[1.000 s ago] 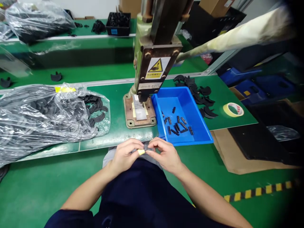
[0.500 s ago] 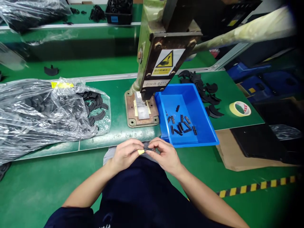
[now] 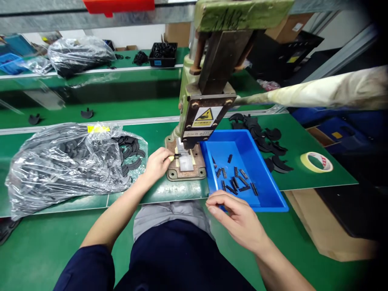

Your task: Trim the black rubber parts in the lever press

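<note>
My left hand (image 3: 158,163) pinches a small black strip-shaped part (image 3: 177,155) by its end. It holds the part over the metal plate on the base of a green hand press (image 3: 185,173), under the press ram. Something yellow covers the left thumb tip. My right hand (image 3: 238,218) hovers at the front edge of a blue bin (image 3: 269,188), its fingers curled and the thumb close to the index finger; I see nothing between them. Several black strips (image 3: 235,184) lie in the bin. The press's ram head, with a warning label (image 3: 207,116), is above the plate.
A clear plastic bag (image 3: 60,178) of curved black pieces lies left of the press. More black pieces (image 3: 257,133) and a tape roll (image 3: 317,162) are on the right. The press's wrapped lever (image 3: 327,87) extends right. Behind stands a black bin (image 3: 162,61).
My left hand has carried the black part forward from in front of my body to the press plate. My right hand has let go of it and moved right, to the bin. The view has tilted up.
</note>
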{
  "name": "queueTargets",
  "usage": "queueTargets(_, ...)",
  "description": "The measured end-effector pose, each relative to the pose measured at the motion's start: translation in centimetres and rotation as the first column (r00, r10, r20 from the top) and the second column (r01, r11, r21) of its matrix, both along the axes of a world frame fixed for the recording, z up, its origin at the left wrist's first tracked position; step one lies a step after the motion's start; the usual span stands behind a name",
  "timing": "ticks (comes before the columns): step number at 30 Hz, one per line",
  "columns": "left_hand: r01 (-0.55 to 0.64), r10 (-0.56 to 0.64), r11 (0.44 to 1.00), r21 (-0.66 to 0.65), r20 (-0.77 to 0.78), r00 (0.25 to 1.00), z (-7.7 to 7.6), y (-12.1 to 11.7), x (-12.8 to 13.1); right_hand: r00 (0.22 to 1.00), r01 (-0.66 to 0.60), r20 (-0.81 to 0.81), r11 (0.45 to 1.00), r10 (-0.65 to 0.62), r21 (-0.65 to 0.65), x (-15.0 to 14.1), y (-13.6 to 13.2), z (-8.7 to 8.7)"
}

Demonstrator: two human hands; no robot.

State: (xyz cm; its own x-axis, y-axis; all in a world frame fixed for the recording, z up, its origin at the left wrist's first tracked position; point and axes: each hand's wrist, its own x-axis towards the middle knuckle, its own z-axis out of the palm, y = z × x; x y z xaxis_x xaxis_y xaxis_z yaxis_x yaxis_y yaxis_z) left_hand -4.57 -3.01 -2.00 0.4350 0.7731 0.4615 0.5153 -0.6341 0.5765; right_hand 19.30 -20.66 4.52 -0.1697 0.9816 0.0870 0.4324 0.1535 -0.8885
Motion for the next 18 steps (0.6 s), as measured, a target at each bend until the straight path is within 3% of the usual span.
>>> queueTargets(5, 0.02, -0.017, 1.0, 0.023, -0.123, 0.992, -1.2, 1.8, 1.2, 1.0, -0.004, 0.023, 0.999, 0.003, 0.044, 1.6, 0.4, 0.5)
queueTargets(10, 0.075, -0.069, 0.997, 0.018, -0.223, 0.972, -1.0, 2.2, 1.4, 0.998, 0.015, 0.053, 0.999, -0.017, 0.043, 3.1, 0.6, 0.6)
queueTargets(13, 0.141, -0.135, 0.99, 0.009, -0.244, 0.96, -0.7, 2.3, 1.7, 0.991, 0.118, 0.051, 0.989, -0.123, 0.09, 4.1, 1.4, 1.0)
queueTargets(16, 0.162, -0.156, 0.987, 0.009, -0.211, 0.965, -0.6, 2.3, 2.0, 0.941, 0.339, -0.09, 0.917, -0.327, 0.211, 4.5, 3.2, 2.9)
queueTargets(18, 0.154, -0.15, 0.988, 0.007, -0.186, 0.971, -0.8, 2.3, 2.1, 0.887, 0.447, -0.293, 0.824, -0.358, 0.348, 4.1, 4.9, 5.4)
